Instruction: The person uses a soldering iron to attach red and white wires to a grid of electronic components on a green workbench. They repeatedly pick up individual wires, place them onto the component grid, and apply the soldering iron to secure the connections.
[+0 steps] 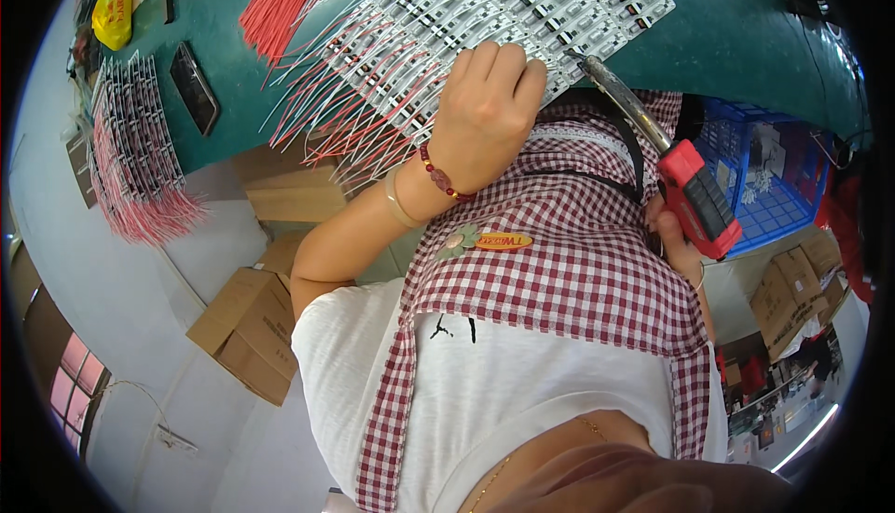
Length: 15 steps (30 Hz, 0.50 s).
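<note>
A panel of small grey electronic parts in rows [522,10] lies at the front edge of the green table. Thin red and white wires [373,103] fan out from its left side. My left hand [489,108] rests over the panel's near part, its fingers curled closed; whatever they pinch is hidden beneath them. In my right hand [676,232], partly behind the tool, is a red and black soldering iron [699,198]. Its long metal barrel slants up to the left, and the tip is at the panel's near right side, just right of my left fingers. Contact there cannot be made out.
A bundle of red wires [284,5] lies behind the panel's left side. Farther left are a dark phone [195,89], a second wired panel [140,140] overhanging the table edge, and a yellow bag [113,14]. A blue plastic basket [774,210] stands low on the right.
</note>
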Available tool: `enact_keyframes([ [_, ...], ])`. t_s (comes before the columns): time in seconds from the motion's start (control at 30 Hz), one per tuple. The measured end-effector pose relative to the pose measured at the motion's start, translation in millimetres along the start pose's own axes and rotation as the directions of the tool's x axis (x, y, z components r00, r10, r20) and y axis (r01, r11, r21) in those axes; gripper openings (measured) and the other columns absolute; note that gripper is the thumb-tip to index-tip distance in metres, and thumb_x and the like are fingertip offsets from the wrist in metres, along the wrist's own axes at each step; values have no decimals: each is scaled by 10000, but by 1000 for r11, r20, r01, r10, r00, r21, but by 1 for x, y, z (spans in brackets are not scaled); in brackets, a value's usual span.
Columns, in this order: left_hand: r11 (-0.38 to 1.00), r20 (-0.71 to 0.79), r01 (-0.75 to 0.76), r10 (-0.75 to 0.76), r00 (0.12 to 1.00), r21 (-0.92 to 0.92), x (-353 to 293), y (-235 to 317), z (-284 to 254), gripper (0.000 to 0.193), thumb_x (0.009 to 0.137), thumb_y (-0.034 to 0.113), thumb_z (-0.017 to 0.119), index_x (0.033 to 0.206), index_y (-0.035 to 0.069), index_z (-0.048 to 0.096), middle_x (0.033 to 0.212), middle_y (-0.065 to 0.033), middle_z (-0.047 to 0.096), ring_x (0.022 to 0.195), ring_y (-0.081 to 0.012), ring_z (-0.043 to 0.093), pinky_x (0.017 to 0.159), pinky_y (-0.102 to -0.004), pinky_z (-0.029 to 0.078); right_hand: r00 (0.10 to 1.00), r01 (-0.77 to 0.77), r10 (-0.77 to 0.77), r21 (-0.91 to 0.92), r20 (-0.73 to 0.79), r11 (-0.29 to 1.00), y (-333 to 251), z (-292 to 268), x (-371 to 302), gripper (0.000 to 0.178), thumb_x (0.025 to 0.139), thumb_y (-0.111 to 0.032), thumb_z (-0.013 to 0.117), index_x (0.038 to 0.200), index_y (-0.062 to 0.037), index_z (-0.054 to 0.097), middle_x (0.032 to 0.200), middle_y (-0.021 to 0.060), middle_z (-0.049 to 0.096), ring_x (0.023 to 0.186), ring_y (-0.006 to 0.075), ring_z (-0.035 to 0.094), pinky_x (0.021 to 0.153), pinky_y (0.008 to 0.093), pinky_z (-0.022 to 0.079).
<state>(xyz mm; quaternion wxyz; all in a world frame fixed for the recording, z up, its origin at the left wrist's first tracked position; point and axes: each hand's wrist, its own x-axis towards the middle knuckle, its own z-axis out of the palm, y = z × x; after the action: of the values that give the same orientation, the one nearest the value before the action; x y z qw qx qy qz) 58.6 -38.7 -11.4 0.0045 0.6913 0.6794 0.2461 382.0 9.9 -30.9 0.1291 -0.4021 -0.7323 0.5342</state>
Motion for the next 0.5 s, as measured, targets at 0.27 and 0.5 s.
enact_keyframes([
  [0.27, 999, -41, -33, 34, 999, 10, 0, 0, -3, 224, 682, -2, 611, 903, 21, 640, 743, -64, 473, 683, -224, 483, 614, -336, 399, 994, -111, 108, 227, 22, 968, 2, 3, -5, 309, 876, -181, 656, 1123, 1, 622, 1061, 103, 653, 982, 205, 622, 849, 339, 482],
  [0.5, 998, -27, -7, 6, 1000, -64, -4, 6, 3, 260, 677, -32, 612, 930, 15, 650, 744, -66, 476, 691, -220, 493, 607, -327, 412, 999, -42, 46, 134, -28, 990, -2, 2, 0, 224, 819, -111, 684, 1007, 11, 673, 926, 111, 689, 815, 209, 666, 736, 312, 514],
])
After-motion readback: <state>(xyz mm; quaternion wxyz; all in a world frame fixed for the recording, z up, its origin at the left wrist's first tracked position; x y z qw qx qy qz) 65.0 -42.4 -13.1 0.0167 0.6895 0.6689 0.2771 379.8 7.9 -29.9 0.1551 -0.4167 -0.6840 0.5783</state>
